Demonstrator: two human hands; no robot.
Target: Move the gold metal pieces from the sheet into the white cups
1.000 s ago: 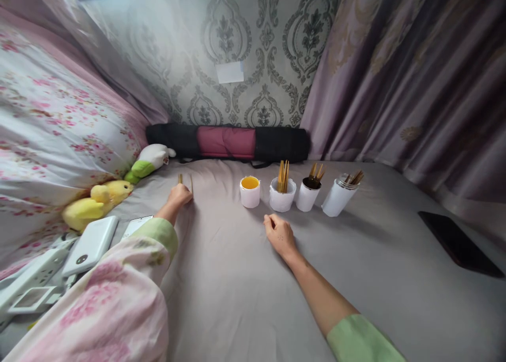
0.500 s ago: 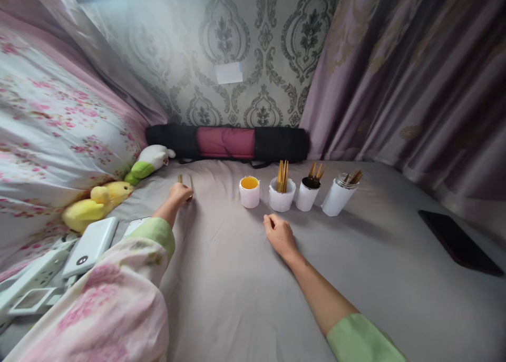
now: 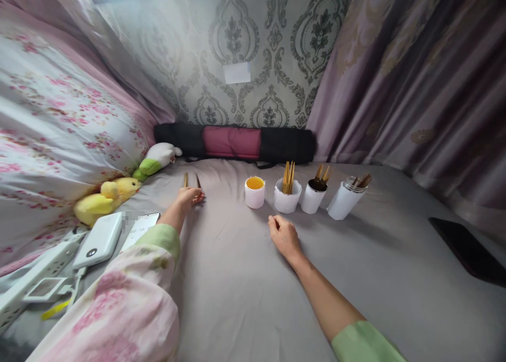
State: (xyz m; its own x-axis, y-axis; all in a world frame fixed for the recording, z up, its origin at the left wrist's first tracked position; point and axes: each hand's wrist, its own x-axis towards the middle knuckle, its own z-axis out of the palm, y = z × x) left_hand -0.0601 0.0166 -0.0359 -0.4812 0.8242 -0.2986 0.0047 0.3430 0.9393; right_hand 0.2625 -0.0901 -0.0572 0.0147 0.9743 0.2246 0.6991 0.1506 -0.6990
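At the left, my left hand (image 3: 190, 197) has its fingers closed around a dark chopstick (image 3: 198, 181), whose upper end points up past the fingers. Just beyond that hand, lighter chopsticks (image 3: 185, 179) show, partly hidden by it. My right hand (image 3: 284, 237) rests on the grey sheet in a loose fist, and nothing shows in it. In front of it stands a white cup (image 3: 287, 203) with several light chopsticks (image 3: 288, 177). Left of this is a white cup with a yellow inside (image 3: 254, 196). To its right are a dark-lined cup (image 3: 313, 201) and a tilted white jar (image 3: 342, 204), both holding sticks.
A black and maroon rolled bag (image 3: 233, 142) lies along the wall. Plush toys (image 3: 106, 196), a white power bank (image 3: 98, 241), a lit phone (image 3: 139, 229) and a power strip (image 3: 39, 277) are on the left. A dark phone (image 3: 468, 251) lies at the far right.
The view has shifted slightly, so everything sits a little further right. My left hand has turned a little, and the dark chopstick in it now leans left. My right hand stays in place.
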